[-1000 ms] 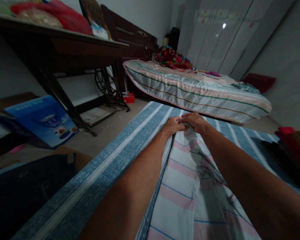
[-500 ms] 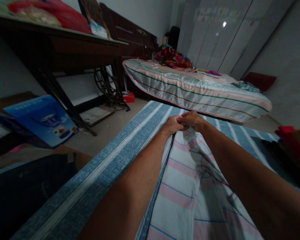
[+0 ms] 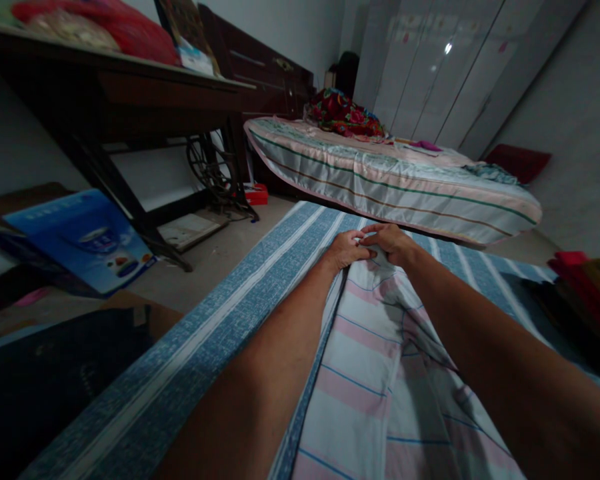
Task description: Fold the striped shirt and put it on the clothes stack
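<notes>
A white garment with pink bands and thin blue lines (image 3: pixel 357 360) stretches away from me over a blue-and-white striped bed cover (image 3: pixel 220 320). At its far end my left hand (image 3: pixel 346 249) pinches the cloth edge between thumb and fingers. Close against it, my right hand (image 3: pixel 386 241) grips the same edge from the other side, fingertips nearly meeting the left ones. Folds and shadow run down the garment's right part, under my right forearm. What exactly lies between the fingertips is mostly hidden.
Dark folded clothes with red ones on top (image 3: pixel 580 293) are stacked at right. Dark jeans (image 3: pixel 65 387) and a blue printed box (image 3: pixel 87 240) lie at left, below a treadle sewing table (image 3: pixel 165 100). A second bed (image 3: pixel 380 173) stands beyond.
The fingertips have shifted slightly, with the right fingers a little more extended over the left ones. Both hands stay at the garment's far edge.
</notes>
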`<state>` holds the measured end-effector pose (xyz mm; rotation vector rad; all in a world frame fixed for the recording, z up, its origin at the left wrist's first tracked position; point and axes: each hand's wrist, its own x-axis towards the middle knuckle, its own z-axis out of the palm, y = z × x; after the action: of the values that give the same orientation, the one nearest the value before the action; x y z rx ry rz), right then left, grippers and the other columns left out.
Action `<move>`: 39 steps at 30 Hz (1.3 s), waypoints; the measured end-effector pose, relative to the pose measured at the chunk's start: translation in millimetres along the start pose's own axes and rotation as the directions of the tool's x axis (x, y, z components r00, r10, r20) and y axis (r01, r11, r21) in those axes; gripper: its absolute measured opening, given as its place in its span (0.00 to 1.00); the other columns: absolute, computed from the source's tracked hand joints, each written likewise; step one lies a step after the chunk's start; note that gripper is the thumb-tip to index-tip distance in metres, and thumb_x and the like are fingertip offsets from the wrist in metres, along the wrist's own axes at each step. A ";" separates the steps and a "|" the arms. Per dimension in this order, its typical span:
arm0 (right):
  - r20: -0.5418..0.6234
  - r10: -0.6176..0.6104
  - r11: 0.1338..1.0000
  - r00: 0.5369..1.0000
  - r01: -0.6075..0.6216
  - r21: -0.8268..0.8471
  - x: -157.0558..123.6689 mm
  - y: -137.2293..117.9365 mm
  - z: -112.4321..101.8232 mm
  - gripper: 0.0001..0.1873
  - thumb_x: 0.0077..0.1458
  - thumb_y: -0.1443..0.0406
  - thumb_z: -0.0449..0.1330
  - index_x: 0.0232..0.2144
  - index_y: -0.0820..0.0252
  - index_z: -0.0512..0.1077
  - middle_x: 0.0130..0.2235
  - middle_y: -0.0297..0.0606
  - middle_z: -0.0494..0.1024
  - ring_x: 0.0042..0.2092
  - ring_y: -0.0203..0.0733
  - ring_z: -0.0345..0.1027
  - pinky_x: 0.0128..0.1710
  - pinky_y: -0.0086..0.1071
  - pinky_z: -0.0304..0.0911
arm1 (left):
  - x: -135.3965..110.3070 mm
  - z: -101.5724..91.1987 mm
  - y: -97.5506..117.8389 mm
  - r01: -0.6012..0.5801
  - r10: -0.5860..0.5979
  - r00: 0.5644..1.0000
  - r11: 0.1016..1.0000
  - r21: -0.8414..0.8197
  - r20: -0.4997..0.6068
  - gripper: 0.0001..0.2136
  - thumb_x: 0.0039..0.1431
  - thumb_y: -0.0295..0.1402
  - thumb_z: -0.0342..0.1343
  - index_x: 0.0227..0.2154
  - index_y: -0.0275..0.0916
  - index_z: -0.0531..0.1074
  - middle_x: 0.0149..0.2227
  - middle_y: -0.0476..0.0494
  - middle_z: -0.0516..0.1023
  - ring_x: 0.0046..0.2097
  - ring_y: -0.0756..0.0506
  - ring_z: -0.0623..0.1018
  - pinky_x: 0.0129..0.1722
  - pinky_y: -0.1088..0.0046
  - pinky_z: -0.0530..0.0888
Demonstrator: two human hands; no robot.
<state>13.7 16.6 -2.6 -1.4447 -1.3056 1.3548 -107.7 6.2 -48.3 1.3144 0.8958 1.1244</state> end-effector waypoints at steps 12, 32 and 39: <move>-0.060 -0.002 1.000 0.998 0.002 0.010 0.3 0.4 1.5 0.17 0.37 0.79 0.59 0.32 0.62 0.67 0.21 0.31 0.72 0.20 0.38 0.66 0.18 0.26 0.60 | -2.3 0.4 3.1 0.023 -0.023 1.000 0.999 0.026 0.004 0.28 0.34 0.24 0.65 0.45 0.33 0.67 0.26 0.52 0.74 0.27 0.50 0.73 0.29 0.76 0.69; -0.131 0.035 0.997 0.991 -0.025 0.076 -1.9 0.3 -0.3 0.16 0.40 0.80 0.57 0.33 0.63 0.68 0.17 0.29 0.68 0.18 0.36 0.63 0.18 0.26 0.60 | -2.5 -3.6 12.5 0.150 -0.116 0.983 0.951 0.269 -0.139 0.10 0.46 0.36 0.60 0.21 0.35 0.68 0.15 0.53 0.65 0.16 0.54 0.63 0.16 0.79 0.59; -0.159 0.010 0.999 0.987 -0.002 0.054 -3.0 -1.9 0.6 0.12 0.41 0.79 0.56 0.29 0.63 0.67 0.16 0.29 0.67 0.16 0.34 0.61 0.17 0.25 0.59 | -2.8 -4.3 19.1 0.215 -0.192 0.976 0.920 0.327 -0.102 0.14 0.49 0.38 0.57 0.16 0.36 0.63 0.12 0.53 0.61 0.15 0.55 0.62 0.16 0.79 0.59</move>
<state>13.0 14.0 -0.2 -1.4889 -1.1547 1.2418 -114.6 3.1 -30.0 1.4243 1.2888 0.8815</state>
